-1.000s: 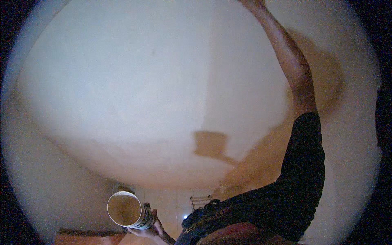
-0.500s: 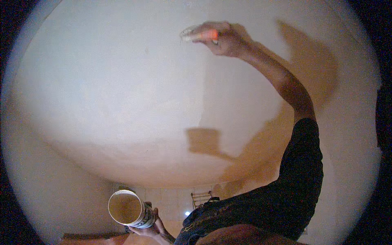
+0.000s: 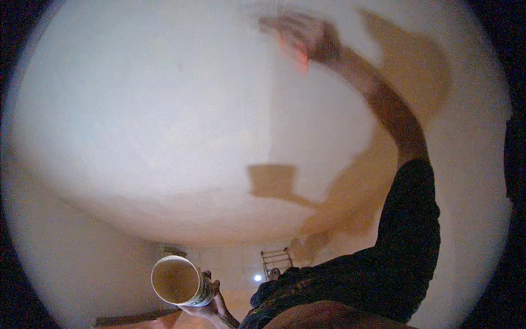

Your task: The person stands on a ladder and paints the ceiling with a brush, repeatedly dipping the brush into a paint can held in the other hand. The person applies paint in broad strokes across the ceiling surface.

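Observation:
My right hand (image 3: 313,39) is raised high against a pale wall (image 3: 153,115), its fingers closed around a paintbrush with an orange handle (image 3: 302,59). Motion smears the hand, and the bristle end is too blurred to make out. Low on the left, my left hand (image 3: 211,311) grips a white tub (image 3: 205,290) from its side and underneath. The tub is tilted so its open mouth shows a tan inside; how much it holds I cannot tell.
Shadows of my arm and the tub (image 3: 272,181) fall on the wall. Below are a tiled floor (image 3: 227,263), a small metal rack-like frame (image 3: 276,256) close to my foot, and a bright light spot (image 3: 257,278). A reddish-brown edge (image 3: 131,318) lies at lower left.
My right hand has moved up and slightly right along the wall, and the brush has turned, its handle now pointing down. The tub in my left hand has shifted slightly right.

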`<state>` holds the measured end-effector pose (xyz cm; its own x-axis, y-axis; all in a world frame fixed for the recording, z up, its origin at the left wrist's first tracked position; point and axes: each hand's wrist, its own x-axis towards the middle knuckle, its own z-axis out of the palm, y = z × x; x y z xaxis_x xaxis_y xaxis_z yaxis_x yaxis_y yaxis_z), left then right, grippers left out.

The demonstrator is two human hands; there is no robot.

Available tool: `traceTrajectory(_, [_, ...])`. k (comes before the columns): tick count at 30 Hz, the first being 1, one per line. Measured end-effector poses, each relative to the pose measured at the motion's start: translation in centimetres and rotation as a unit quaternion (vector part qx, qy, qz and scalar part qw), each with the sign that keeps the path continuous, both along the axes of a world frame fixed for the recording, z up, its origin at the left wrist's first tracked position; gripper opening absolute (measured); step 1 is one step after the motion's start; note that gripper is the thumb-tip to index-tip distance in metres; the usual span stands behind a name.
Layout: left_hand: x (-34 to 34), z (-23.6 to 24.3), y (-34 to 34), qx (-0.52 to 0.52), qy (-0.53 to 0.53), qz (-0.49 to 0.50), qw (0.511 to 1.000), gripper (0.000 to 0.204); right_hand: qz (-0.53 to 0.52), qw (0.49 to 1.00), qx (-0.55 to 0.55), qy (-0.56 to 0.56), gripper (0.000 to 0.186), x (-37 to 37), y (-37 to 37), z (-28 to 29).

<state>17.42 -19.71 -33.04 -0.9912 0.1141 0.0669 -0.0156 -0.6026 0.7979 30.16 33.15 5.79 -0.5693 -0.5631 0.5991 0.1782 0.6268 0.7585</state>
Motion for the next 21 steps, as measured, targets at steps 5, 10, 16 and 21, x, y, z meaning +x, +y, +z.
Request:
traceTrajectory(5, [2.5, 2.0, 2.2, 0.207, -0.110, -0.126, 0.964, 0.092, -0.050, 0.944, -0.263, -0.193, 0.029, 5.0, -0.6, -7.6])
traceTrajectory(10, [4.3, 0.9, 3.2, 0.243, -0.126, -0.174, 0.946, 0.092, 0.108, 0.959, -0.249, 0.088, 0.009, 6.6, 2.3, 6.0])
traceTrajectory(16, [0.6, 0.3, 2.2, 0.267, -0.144, -0.204, 0.931, 0.091, 0.137, 0.975, 0.088, 0.153, 0.017, 2.4, 2.4, 13.1])
traceTrajectory(21, [0.0, 2.7, -0.4, 0.282, -0.155, -0.214, 0.922, 0.091, -0.017, 1.000, 0.009, -0.019, 0.037, 2.2, -2.4, -3.6])
